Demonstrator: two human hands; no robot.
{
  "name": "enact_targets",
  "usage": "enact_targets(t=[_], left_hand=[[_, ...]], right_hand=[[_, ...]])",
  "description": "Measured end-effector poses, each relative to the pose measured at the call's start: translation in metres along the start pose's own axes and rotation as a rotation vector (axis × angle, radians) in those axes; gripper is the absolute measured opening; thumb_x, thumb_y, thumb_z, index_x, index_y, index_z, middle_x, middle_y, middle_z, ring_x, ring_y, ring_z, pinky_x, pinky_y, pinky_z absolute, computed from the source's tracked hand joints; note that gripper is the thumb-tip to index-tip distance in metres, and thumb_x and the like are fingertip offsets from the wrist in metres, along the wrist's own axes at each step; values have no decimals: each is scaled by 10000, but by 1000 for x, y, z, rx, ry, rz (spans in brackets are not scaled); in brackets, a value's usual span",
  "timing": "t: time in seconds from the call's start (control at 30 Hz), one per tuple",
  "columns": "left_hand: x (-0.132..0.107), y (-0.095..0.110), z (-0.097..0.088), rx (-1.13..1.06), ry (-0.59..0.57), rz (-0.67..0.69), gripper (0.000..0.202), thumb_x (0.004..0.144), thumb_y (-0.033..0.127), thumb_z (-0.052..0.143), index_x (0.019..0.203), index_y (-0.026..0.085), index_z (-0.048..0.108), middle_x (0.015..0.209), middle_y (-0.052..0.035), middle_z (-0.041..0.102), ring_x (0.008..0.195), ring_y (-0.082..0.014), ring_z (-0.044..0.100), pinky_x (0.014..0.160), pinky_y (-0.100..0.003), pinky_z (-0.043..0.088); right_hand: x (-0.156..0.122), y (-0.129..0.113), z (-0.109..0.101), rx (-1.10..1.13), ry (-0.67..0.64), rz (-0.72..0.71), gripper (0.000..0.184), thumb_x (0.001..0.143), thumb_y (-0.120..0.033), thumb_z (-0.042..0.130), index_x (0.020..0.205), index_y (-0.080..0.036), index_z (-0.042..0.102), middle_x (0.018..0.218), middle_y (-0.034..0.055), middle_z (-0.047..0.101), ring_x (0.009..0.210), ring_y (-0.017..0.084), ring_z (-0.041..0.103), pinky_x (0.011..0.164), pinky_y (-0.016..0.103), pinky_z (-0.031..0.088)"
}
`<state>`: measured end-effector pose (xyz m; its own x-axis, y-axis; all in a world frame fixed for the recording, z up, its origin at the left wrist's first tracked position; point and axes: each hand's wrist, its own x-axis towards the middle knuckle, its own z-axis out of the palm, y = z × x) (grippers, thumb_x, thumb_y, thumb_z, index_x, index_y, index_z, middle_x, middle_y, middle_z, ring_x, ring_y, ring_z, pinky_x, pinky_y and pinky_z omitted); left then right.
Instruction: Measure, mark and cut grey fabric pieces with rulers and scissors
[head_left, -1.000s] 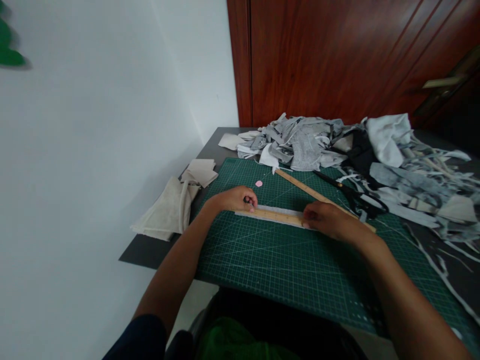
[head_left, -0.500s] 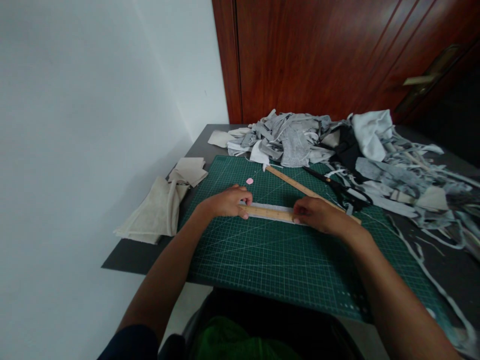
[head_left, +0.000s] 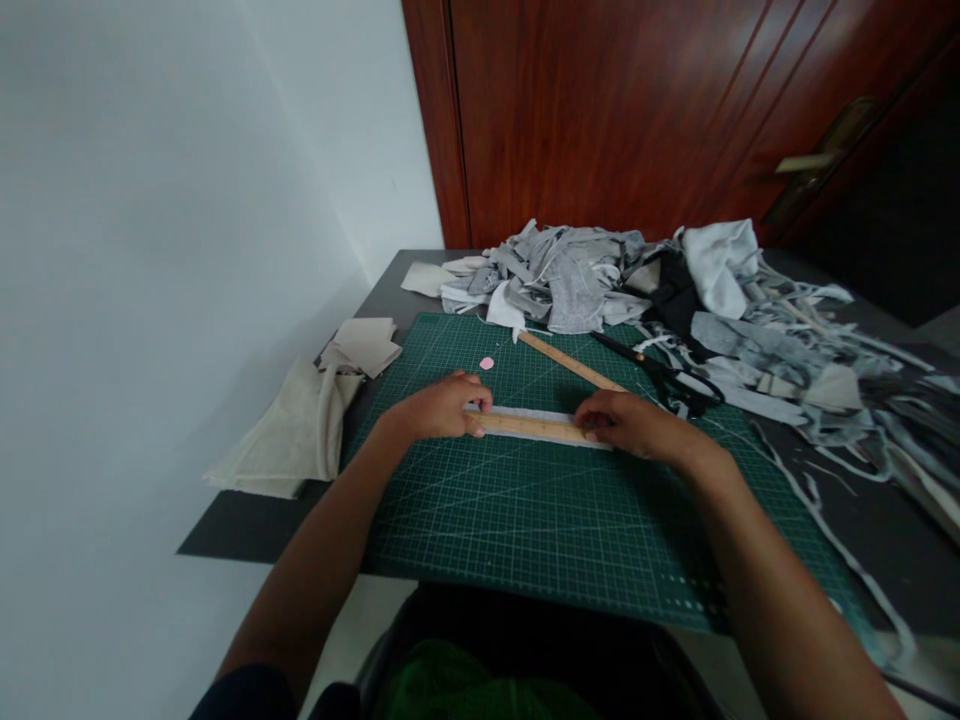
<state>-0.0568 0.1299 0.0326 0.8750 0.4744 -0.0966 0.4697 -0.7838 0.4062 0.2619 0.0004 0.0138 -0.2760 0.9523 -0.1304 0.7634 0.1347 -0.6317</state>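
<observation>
A short wooden ruler (head_left: 525,425) lies along a pale fabric strip (head_left: 529,411) on the green cutting mat (head_left: 510,520). My left hand (head_left: 444,407) grips the left end of the ruler and strip, thumb on the near side and fingers curled over the far side. At the other end my right hand (head_left: 626,422) has its fingers pinched on the ruler and strip. Both ends are partly covered by my fingers. Beyond my hands, a second wooden ruler (head_left: 566,361) slants across the mat, its near end hidden behind my right hand. A small pink piece (head_left: 487,364) rests beyond my left hand.
Black scissors (head_left: 664,375) lie right of the slanted ruler. A heap of grey and white fabric scraps (head_left: 577,275) lines the table's back and right. Folded beige cloth (head_left: 296,430) and beige pieces (head_left: 361,343) sit at the left, near the white wall (head_left: 187,250).
The whole view has shifted slightly, so the scene appears a little further left. Both hands keep their hold on the ruler and strip, which stay in place on the mat.
</observation>
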Motion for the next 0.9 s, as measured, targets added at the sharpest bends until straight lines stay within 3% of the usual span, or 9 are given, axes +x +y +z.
enact_targets(t=[0.13, 0.23, 0.33, 0.43, 0.57, 0.7, 0.9], left_hand=[[6, 25, 14, 131, 169, -18, 305, 823, 452, 801, 920, 191, 675, 1051, -73, 628, 1076, -282, 538, 935, -403, 443], [13, 54, 39, 204, 343, 25, 363, 931, 408, 711, 1213, 189, 645, 1219, -107, 606, 1195, -301, 507, 1035, -459, 440], [18, 81, 65, 202, 347, 109, 377, 974, 357, 662, 1314, 204, 601, 1269, -104, 598, 1185, -290, 511, 1017, -459, 468], [19, 96, 80, 202, 345, 74, 291, 1012, 305, 592, 1271, 178, 623, 1212, -109, 625, 1140, -294, 522, 984, -479, 478], [21, 94, 82, 176, 320, 56, 213, 1027, 230, 531, 1164, 163, 679, 1129, -112, 651, 1099, -292, 535, 933, -469, 484], [26, 79, 81, -20, 361, 114, 232, 999, 120, 540, 1145, 186, 708, 1107, -76, 655, 1094, -245, 541, 967, -408, 486], [29, 72, 86, -152, 388, 88, 218, 979, 139, 603, 1156, 182, 721, 1121, -84, 639, 1089, -233, 539, 991, -411, 485]], right_hand=[[0, -9, -1, -22, 12, 40, 250, 797, -135, 643, 988, -200, 792, 956, 59, 758, 878, 233, 675, 811, 318, 515], [0, -12, -1, -53, 14, 54, 255, 798, -128, 647, 997, -193, 793, 965, 60, 761, 881, 230, 674, 811, 311, 509], [1, -12, -1, -79, 24, 61, 247, 794, -120, 650, 983, -194, 792, 963, 56, 767, 897, 230, 670, 827, 312, 499], [1, -11, 0, -102, 25, 63, 223, 802, -128, 651, 974, -185, 781, 952, 59, 761, 883, 226, 664, 807, 303, 490], [0, -9, 2, -128, 22, 35, 201, 823, -141, 634, 966, -183, 770, 941, 65, 748, 863, 223, 659, 785, 295, 481], [1, -4, 2, -103, 22, -13, 183, 899, -215, 590, 958, -194, 762, 924, 56, 749, 869, 227, 674, 789, 299, 485], [4, -3, -3, -249, 207, 89, 238, 988, -275, 520, 890, -217, 728, 905, 80, 757, 850, 238, 689, 772, 313, 472]])
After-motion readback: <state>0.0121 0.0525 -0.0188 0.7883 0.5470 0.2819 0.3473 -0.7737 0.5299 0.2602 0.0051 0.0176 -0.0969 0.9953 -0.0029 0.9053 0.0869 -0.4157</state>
